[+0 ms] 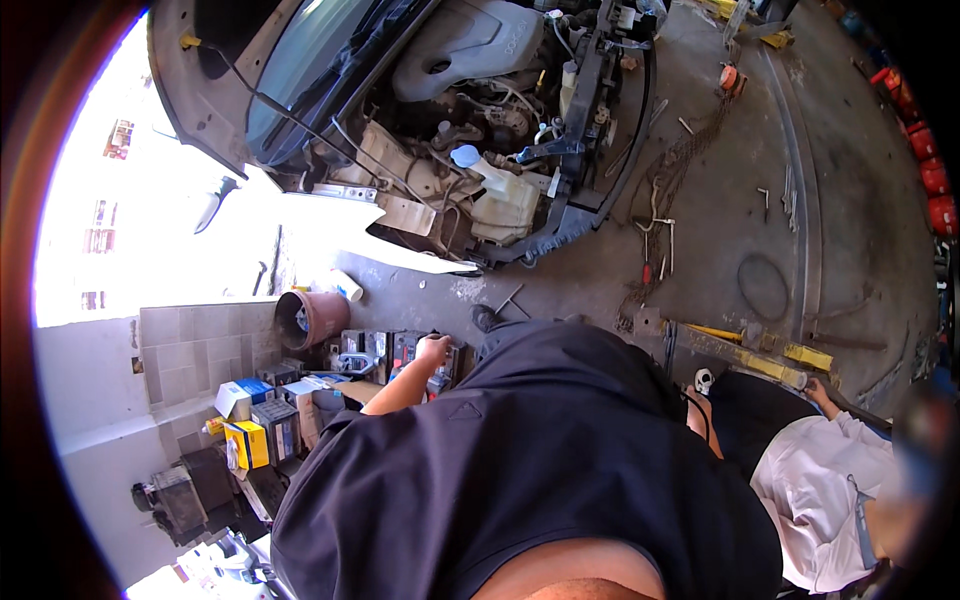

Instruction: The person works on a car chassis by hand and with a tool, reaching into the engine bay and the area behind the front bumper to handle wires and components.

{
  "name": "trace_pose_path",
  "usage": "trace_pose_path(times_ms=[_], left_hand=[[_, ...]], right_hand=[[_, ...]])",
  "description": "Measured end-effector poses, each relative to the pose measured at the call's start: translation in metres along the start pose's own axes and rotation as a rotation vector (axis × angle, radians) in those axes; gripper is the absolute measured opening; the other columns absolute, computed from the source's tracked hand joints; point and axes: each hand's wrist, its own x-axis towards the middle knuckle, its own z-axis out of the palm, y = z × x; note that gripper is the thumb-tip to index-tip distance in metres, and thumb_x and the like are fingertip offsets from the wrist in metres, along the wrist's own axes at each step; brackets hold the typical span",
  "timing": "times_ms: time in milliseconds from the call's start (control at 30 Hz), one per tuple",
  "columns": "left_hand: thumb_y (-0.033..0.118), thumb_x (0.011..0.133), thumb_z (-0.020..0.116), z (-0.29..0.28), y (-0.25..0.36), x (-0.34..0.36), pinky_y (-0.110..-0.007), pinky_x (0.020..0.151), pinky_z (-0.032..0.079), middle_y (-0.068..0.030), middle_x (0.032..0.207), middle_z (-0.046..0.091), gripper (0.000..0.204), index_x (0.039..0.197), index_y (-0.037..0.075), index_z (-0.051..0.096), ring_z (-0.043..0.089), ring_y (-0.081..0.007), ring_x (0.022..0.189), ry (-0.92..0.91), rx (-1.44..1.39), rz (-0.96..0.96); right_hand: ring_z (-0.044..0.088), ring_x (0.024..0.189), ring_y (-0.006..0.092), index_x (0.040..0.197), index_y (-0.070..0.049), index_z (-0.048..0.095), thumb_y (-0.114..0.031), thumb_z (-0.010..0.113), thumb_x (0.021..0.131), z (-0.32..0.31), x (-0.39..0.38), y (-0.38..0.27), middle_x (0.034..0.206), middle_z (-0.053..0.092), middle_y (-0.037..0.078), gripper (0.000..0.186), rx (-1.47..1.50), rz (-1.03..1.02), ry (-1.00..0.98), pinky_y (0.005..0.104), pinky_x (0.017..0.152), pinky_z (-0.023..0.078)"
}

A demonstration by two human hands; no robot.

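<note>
My left hand (pixel 433 350) reaches out to the left of my body, fingers curled together over the car batteries (pixel 404 349) on the floor. What those fingers close on is too small to make out. On my right, part of my bare forearm (pixel 703 425) shows beside my dark shirt, with a thin black cable (pixel 690 398) across it. The fingers of that hand are hidden. One of my shoes (pixel 486 318) shows near a T-shaped metal tool (pixel 511 299) on the floor.
Ahead stands a car with its hood up, showing the engine cover (pixel 470 45) and a blue-capped reservoir (pixel 500 190). A brown bucket (pixel 318 318), boxes (pixel 247 445) and old batteries line the left wall. A co-worker in a pale shirt (pixel 815 490) is close on my right, beside a yellow metal beam (pixel 745 358).
</note>
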Motion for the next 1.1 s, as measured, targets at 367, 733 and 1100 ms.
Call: trace_pose_path(times_ms=[367,733,1100], left_hand=[[0.025,0.091,0.063,-0.008,0.002,0.01,-0.03,0.053,0.052,-0.0047,0.084,0.068,0.025,0.106,0.005,0.069,0.064,-0.0152,0.063,-0.01,-0.021,-0.002],[0.025,0.089,0.061,-0.011,0.02,0.0,-0.031,0.052,0.051,-0.005,0.08,0.066,0.025,0.099,0.003,0.069,0.064,-0.0161,0.063,-0.027,0.005,0.074],[0.022,0.092,0.063,-0.014,0.023,0.017,-0.032,0.054,0.052,-0.0063,0.084,0.069,0.025,0.108,0.003,0.068,0.065,-0.0175,0.066,0.002,0.109,0.126]], right_hand=[[0.05,0.046,0.0106,0.095,-0.007,0.067,-0.04,0.057,0.098,0.006,-0.012,-0.019,0.063,0.055,0.0,0.035,-0.04,0.0,-0.036,0.0262,0.04,0.038],[0.061,0.058,0.0203,0.098,-0.005,0.064,-0.045,0.055,0.098,0.005,0.005,-0.013,0.077,0.066,0.01,0.042,-0.001,0.01,0.0,0.037,0.05,0.047],[0.06,0.069,0.0256,0.112,-0.003,0.062,-0.049,0.061,0.095,0.0,0.085,0.055,0.091,0.061,0.012,0.049,0.026,-0.041,-0.114,0.0449,0.061,0.049]])
